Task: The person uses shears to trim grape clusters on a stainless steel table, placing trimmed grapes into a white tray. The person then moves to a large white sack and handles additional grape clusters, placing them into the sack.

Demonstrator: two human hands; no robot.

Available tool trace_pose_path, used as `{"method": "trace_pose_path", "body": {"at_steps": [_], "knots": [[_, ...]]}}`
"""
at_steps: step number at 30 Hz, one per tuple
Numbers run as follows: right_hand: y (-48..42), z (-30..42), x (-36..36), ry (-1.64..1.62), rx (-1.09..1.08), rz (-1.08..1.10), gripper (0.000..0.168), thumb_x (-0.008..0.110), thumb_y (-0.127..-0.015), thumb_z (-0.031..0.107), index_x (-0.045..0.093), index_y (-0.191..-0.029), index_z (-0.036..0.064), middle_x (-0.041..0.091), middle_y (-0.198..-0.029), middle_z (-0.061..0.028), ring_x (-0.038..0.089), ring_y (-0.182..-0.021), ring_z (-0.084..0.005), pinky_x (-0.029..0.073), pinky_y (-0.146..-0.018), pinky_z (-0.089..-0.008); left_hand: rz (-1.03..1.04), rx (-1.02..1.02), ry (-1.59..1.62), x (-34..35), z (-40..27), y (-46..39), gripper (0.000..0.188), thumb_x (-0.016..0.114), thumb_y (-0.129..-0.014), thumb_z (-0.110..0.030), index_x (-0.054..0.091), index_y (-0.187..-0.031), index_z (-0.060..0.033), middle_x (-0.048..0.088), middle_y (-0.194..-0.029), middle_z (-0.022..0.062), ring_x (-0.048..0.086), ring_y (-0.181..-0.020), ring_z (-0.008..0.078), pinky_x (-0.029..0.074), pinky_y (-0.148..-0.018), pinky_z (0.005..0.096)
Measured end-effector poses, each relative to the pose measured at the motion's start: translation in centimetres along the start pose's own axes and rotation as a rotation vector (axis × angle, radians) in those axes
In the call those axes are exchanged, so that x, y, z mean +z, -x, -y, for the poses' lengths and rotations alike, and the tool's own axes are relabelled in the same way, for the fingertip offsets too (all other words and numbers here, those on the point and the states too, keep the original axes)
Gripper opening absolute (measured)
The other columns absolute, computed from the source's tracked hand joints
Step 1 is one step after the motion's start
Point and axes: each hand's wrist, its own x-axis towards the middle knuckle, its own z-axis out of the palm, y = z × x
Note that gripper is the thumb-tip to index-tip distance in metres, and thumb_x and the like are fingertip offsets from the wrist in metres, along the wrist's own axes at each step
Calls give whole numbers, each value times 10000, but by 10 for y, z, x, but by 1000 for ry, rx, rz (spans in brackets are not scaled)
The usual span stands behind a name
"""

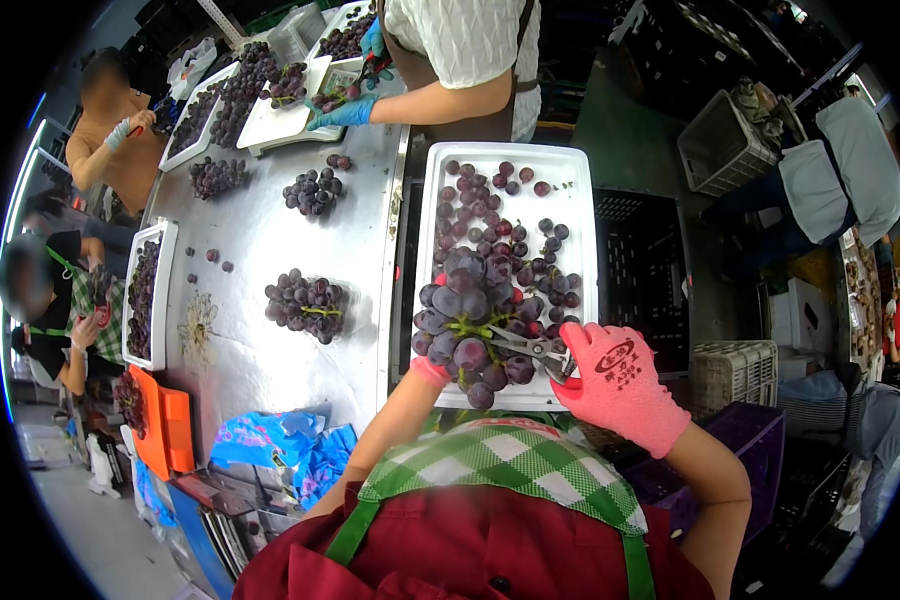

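My right hand point(619, 382), in a pink knit glove, grips a pair of small pruning snips point(544, 352). The blades reach in among the green stems of a large bunch of dark purple grapes point(469, 300). Beneath that bunch is my left hand point(431, 370), also gloved in pink and mostly hidden by the fruit; it holds the bunch up over a white foam tray point(581, 180). Loose grapes point(469, 199) and small clusters lie in the tray, with a few bits of green stem near its far right corner.
To my left runs a metal table point(247, 277) with a bunch of grapes in a clear punnet point(307, 304). A person in blue gloves point(352, 112) works beside a white scale point(292, 124) at its far end. Black crates point(637, 277) stand right of my tray; blue plastic bags point(292, 450) lie at front left.
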Motion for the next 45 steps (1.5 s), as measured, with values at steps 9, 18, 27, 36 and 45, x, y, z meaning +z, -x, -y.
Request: {"method": "trace_pose_path", "body": {"at_steps": [9, 18, 27, 36, 45], "knots": [[-1, 4, 2, -654, 152, 231, 443, 596, -794, 321, 507, -1052, -27, 629, -787, -189, 622, -796, -324, 478, -715, -401, 55, 17, -15, 2, 7, 6, 474, 640, -792, -311, 531, -1212, -120, 534, -1180, 154, 500, -1109, 361, 429, -907, 495], [-3, 9, 10, -777, 175, 194, 367, 631, -811, 298, 532, -952, -26, 561, -641, -113, 547, -584, -204, 442, -584, -336, 94, 56, -40, 7, 11, 14, 467, 651, -778, -299, 543, -1201, -133, 536, -1191, 161, 495, -1127, 371, 418, -921, 512], [-8, 1, 18, -828, 183, 292, 312, 652, -797, 254, 535, -891, -19, 551, -618, -78, 527, -526, -138, 416, -531, -298, 201, -26, 64, 5, 9, 12, 466, 634, -736, -224, 558, -1182, -113, 542, -1188, 184, 508, -1107, 390, 402, -967, 525], [-29, 0, 28, -854, 234, 322, 314, 657, -796, 247, 520, -793, -35, 573, -665, -114, 554, -557, -186, 442, -537, -324, -187, -159, 57, 3, 6, 30, 487, 509, -814, -356, 524, -1205, -64, 542, -1222, 180, 513, -1134, 348, 424, -968, 492], [-19, 1, 23, -962, 243, 222, 294, 654, -798, 202, 538, -960, -15, 529, -589, -45, 505, -472, -112, 424, -487, -286, -298, -49, -737, -27, 0, 52, 456, 484, -868, -400, 514, -1180, -69, 573, -1091, 159, 559, -994, 379, 507, -804, 467]]}}
